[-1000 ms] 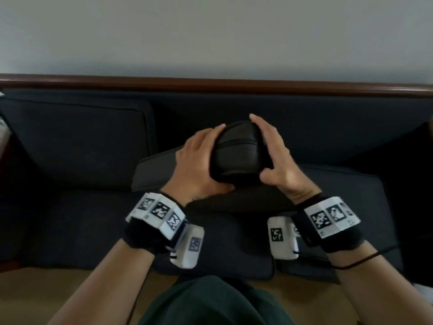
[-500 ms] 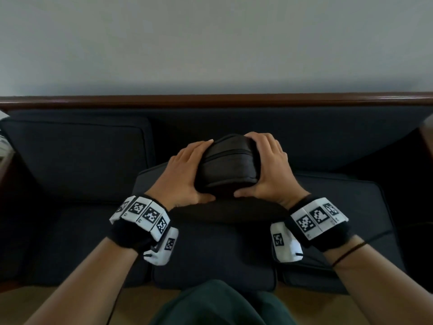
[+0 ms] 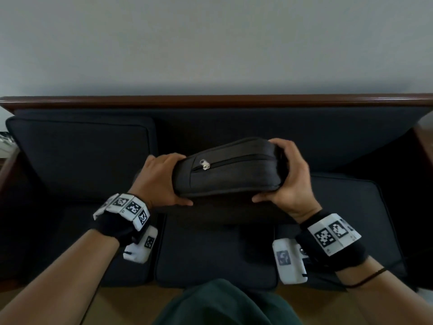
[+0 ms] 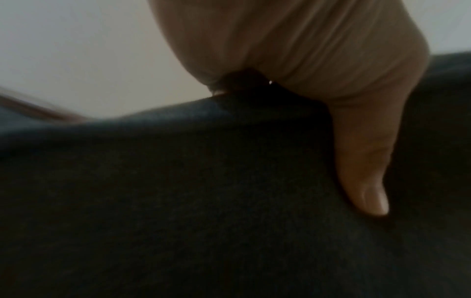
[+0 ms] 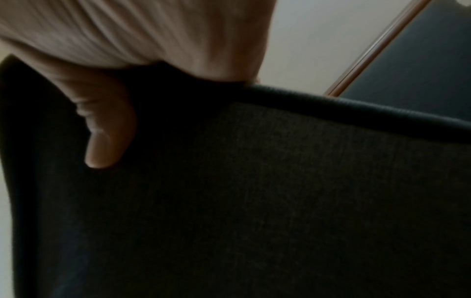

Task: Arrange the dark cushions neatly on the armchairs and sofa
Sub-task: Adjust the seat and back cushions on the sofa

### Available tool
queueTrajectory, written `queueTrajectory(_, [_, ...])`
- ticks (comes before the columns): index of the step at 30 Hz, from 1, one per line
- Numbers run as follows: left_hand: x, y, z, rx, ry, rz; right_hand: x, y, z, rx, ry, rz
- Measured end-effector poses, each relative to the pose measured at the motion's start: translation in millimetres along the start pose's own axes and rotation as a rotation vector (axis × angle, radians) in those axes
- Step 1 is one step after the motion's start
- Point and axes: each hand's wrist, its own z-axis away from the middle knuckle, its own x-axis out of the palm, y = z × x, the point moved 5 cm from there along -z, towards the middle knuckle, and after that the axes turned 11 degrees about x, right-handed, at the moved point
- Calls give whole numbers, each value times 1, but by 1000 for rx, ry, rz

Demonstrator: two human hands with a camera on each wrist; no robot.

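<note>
I hold a dark cushion (image 3: pixel 229 170) on edge over the middle of the sofa, its zipped side with a silver pull facing me. My left hand (image 3: pixel 161 184) grips its left end, fingers over the top and thumb underneath. My right hand (image 3: pixel 288 174) grips its right end the same way. The left wrist view is filled by the cushion fabric (image 4: pixel 178 201), with my thumb (image 4: pixel 364 171) pressed into it. In the right wrist view my thumb (image 5: pixel 107 133) lies on the cushion face (image 5: pixel 280 201) below its piped edge.
The sofa has a wooden top rail (image 3: pixel 210 102) against a plain wall. A back cushion (image 3: pixel 79 156) leans at the left. Seat cushions (image 3: pixel 215 259) lie below my hands. A wooden armrest (image 3: pixel 424 137) shows at the right edge, pale floor at the bottom.
My hands have spread apart along the cushion's edge, from close together near one corner to its two ends. The zipped side has turned into full view, and the view has tilted up.
</note>
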Motion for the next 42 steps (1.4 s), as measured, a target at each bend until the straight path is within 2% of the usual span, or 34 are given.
queueTrajectory(4, [-53, 18, -8, 36, -12, -84, -19, 4, 0, 35, -1, -231])
queueTrajectory(6, [-57, 21, -7, 14, -40, -151, -15, 15, 3, 108, -48, -181])
queueTrajectory(8, [-33, 19, -1, -23, -132, -225, -4, 27, 9, 225, -102, -2])
queueTrajectory(10, [-4, 14, 10, -72, -190, -263, 12, 26, 15, 265, -165, 253])
queueTrajectory(13, [9, 9, 17, -114, -122, -260, 56, 1, 21, 99, -317, 690])
queueTrajectory(15, [9, 15, 16, -111, -96, -260, 87, -5, 20, 63, -397, 864])
queueTrajectory(16, [10, 19, 16, -108, -81, -269, 100, -4, 18, 56, -416, 934])
queueTrajectory(18, [14, 23, 14, -80, -77, -261, 108, 1, 11, 48, -346, 1026])
queueTrajectory(21, [6, 8, 20, -69, -100, -174, 95, 11, 9, 51, -228, 995])
queueTrajectory(24, [-11, -20, 38, -134, -75, -156, 69, 23, 12, 73, -166, 942])
queueTrajectory(25, [-15, -28, 46, -176, -49, -93, 59, 28, 12, 91, -160, 932])
queueTrajectory(28, [-11, -39, 56, -243, 35, 307, 28, 42, 13, 181, -135, 923])
queueTrajectory(30, [0, -26, 51, -172, 78, 474, 12, 51, 14, 270, -131, 932])
queueTrajectory(33, [9, 3, 32, -44, 149, 507, 0, 51, 15, 355, -172, 1014])
queueTrajectory(36, [13, 35, 12, 104, 135, 465, 9, 31, 11, 304, -276, 1039])
queueTrajectory(39, [26, 57, -4, 201, 119, 456, 26, 11, 6, 229, -342, 872])
queueTrajectory(42, [48, 51, -7, 196, 130, 506, 24, 11, 8, 186, -266, 771])
